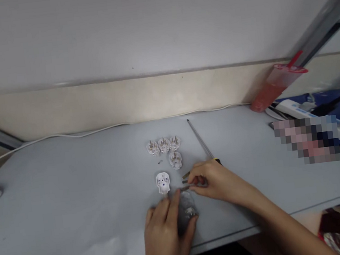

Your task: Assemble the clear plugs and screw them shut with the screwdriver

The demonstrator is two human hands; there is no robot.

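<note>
Two things in hand: a plug shell (pixel 187 211) in the left hand (pixel 165 236), a thin metal pin (pixel 185 188) in the right hand (pixel 208 180).
The left fingers close around the grey, shadowed shell at lower centre of the frame; the right thumb and forefinger are pinched shut on the pin, its tip just beside the shell. Two brass pins (pixel 185 175) lie just past those fingers, near a screwdriver (pixel 201 142) on the grey table (pixel 73 195). Four pronged plug bases (pixel 164 145) sit above centre, with a white plug cover (pixel 163 182) and a tiny screw (pixel 160 161) close by. A red plastic cup (pixel 276 86) stands by the wall at right. A loosened pinch could flick the pin away; a careless wrist could scatter the screw.
</note>
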